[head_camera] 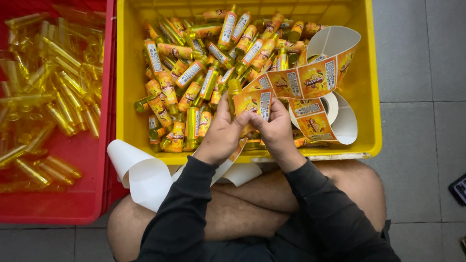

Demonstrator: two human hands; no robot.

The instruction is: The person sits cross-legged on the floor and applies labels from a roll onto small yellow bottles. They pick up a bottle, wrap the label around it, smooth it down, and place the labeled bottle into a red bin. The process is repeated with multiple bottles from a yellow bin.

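At centre frame, over the yellow crate (127, 73), my left hand (221, 133) grips a small yellow bottle (234, 88), gold cap up, while my right hand (276, 128) pinches an orange sticker (252, 103) from the label strip (310, 80) against it.

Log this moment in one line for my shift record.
left hand: small yellow bottle | right hand: orange label strip | over yellow plastic crate

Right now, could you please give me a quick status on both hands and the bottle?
Left hand and right hand both gripping one small bottle over the yellow crate. Orange label going on. Label strip trailing right, nothing blocking.
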